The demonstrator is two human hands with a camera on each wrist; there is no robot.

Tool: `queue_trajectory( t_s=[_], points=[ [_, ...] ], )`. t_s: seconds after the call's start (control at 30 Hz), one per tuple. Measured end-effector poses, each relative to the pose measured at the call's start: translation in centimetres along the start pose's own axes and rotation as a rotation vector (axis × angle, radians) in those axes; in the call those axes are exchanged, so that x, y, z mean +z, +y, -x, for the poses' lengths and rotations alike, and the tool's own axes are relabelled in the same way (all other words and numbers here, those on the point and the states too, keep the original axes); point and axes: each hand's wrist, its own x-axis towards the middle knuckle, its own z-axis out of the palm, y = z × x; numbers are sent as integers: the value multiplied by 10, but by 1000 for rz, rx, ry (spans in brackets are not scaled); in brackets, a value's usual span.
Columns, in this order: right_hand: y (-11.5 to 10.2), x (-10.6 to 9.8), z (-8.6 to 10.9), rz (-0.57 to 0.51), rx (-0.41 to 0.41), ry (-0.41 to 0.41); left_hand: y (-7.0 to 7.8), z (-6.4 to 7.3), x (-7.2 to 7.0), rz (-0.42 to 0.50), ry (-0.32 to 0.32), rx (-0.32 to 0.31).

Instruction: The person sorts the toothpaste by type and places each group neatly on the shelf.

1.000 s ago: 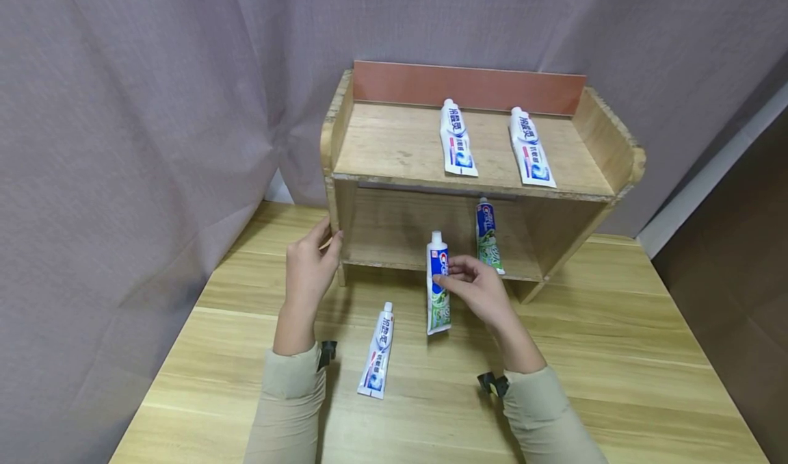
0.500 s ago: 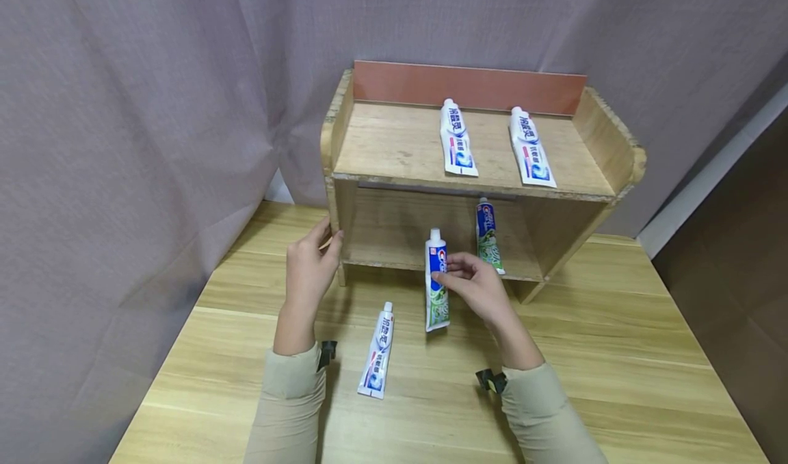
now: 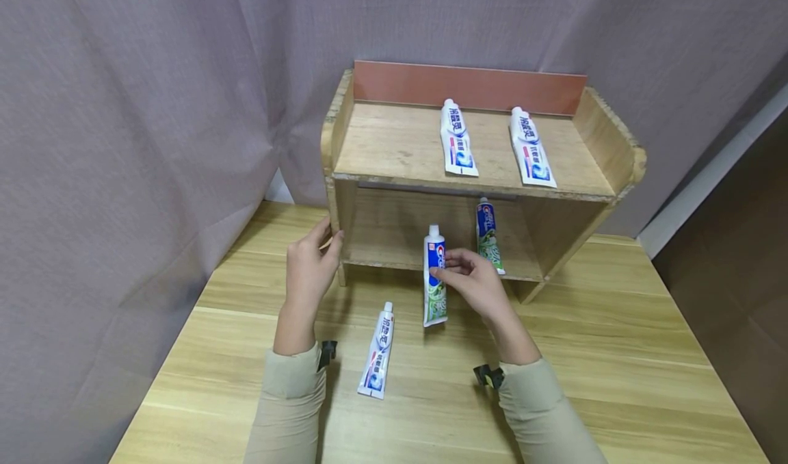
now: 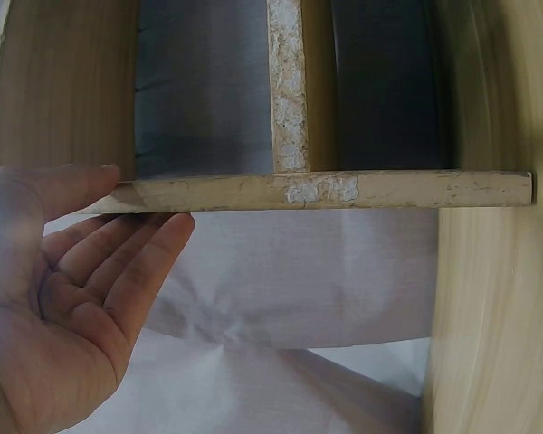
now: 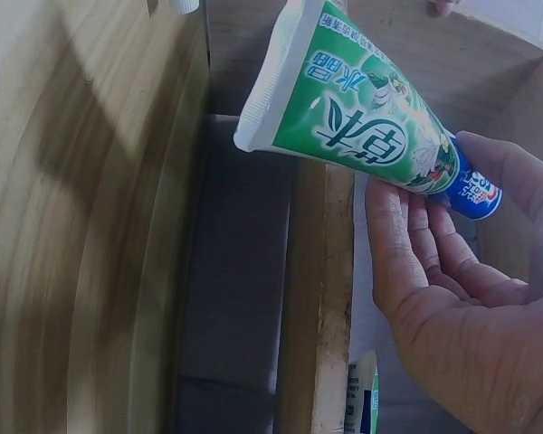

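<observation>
My right hand (image 3: 480,289) pinches a blue and green toothpaste tube (image 3: 434,303) between thumb and fingers, cap pointing up and away from me. It is held in front of the lower tier of a small wooden shelf (image 3: 394,156). In the right wrist view the tube's green crimped end (image 5: 362,117) faces the camera. My left hand (image 3: 310,262) grips the shelf's left side panel (image 4: 344,190), thumb on the inner face and fingers on the outer one. A matching blue and green tube (image 3: 486,224) lies on the lower tier, right of the held one.
Two white toothpaste tubes (image 3: 457,139) (image 3: 531,148) lie on the upper tier, caps to the back. A third white tube (image 3: 378,354) lies on the wooden table (image 3: 615,382) between my forearms. A grey curtain (image 3: 154,142) hangs behind.
My right hand has moved slightly forward and left, carrying the blue and green tube a little closer to the lower tier. The left hand has stayed on the side panel.
</observation>
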Motion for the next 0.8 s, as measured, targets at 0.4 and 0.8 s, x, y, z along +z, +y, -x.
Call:
queue_trajectory(
  t_s=[0.4,0.8],
  points=[
    [-1,1,-4,0,1,10,-1,0,0,-1,4,9],
    [-5,0,-12,28,-2,4,0,0,0,-3,4,-2]
  ],
)
